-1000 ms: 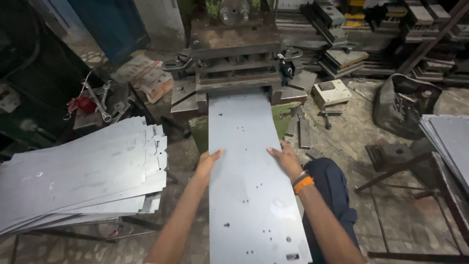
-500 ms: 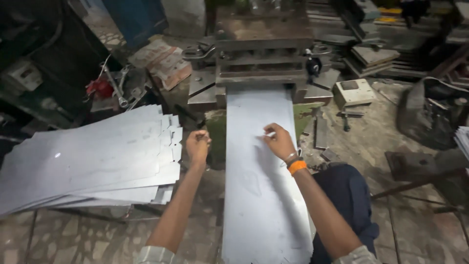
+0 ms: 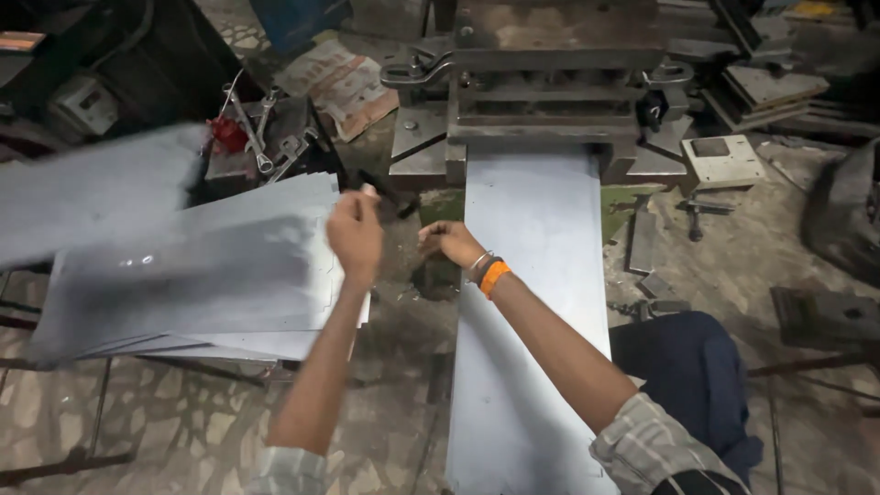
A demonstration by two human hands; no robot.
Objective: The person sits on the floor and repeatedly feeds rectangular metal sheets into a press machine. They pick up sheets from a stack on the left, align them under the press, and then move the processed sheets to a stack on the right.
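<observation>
Metal stand (image 3: pixel 110 367) left of left hand (image 3: pixel 356 234) bears stacked grey sheets (image 3: pixel 211 284); long sheet (image 3: pixel 532 302) under right hand (image 3: pixel 449 243) runs from press bed (image 3: pixel 550 137).

Grey metal sheets (image 3: pixel 211 275), orange wristband (image 3: pixel 495 278), dark blue trousers (image 3: pixel 692 376).

Single head-worn camera, looking steeply down and forward, close over both forearms, long metal sheet (image 3: pixel 536 302) running away toward press machine (image 3: pixel 550 82), floor at edges

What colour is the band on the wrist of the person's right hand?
The wristband is bright orange, next to a thin metal bangle. The head view shows it clearly.
</observation>
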